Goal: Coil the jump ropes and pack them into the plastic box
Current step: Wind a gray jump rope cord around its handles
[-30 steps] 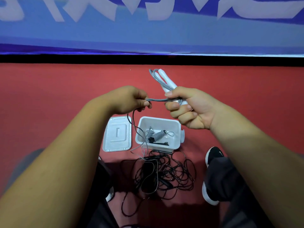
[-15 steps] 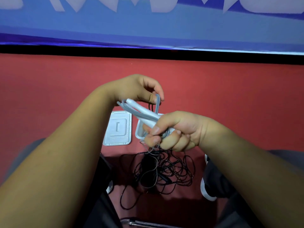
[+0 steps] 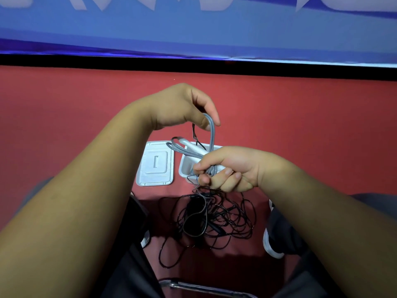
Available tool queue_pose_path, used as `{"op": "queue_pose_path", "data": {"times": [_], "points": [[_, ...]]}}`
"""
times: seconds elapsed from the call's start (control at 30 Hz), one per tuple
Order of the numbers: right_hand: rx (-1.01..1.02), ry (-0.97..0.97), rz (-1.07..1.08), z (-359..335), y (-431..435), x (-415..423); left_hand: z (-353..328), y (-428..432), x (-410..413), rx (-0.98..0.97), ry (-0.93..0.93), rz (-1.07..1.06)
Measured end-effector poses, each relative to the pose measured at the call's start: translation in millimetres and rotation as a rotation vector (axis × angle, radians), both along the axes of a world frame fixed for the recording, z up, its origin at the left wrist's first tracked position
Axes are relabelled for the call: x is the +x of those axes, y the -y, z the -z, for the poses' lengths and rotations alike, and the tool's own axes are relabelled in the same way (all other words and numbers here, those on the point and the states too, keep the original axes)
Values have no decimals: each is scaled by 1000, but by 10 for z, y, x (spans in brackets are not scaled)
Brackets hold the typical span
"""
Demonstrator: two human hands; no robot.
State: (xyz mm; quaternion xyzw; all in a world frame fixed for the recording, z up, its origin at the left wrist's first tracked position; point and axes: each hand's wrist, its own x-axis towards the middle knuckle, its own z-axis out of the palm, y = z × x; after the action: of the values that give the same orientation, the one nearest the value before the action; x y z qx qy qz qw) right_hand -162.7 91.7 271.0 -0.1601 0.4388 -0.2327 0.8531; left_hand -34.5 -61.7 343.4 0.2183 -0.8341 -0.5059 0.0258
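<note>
The right hand (image 3: 232, 168) grips the grey rope bundle (image 3: 189, 150) over the plastic box (image 3: 182, 168), likely letting the left hand (image 3: 182, 106), pinching its loop (image 3: 212, 134), wrap it

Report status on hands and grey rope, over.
Left hand pinches grey rope loop. Right hand grips its bundled handles. Black rope tangled on floor, box open.
</note>
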Motion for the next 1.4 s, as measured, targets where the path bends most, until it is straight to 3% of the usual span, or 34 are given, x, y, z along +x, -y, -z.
{"op": "queue_pose_path", "data": {"times": [0.13,0.43,0.57,0.77,1.03,1.17,1.4], "points": [[-35,-87,126,-29,32,11,-31,8,-5,-43,-18,-56],[-105,-58,379,-3,121,-44,-51,33,-18,-143,-24,-188],[-203,-48,555,-37,159,-75,-87,98,47,-177,-4,-133],[-184,2,748,-79,246,-160,-129,50,143,-33,30,-32],[-195,42,804,-154,263,-264,1,119,125,44,115,-149],[-229,-5,775,-204,274,-328,50,185,158,-114,233,-8],[-252,-30,749,-281,254,-425,171,195,158,-124,437,78]]}}
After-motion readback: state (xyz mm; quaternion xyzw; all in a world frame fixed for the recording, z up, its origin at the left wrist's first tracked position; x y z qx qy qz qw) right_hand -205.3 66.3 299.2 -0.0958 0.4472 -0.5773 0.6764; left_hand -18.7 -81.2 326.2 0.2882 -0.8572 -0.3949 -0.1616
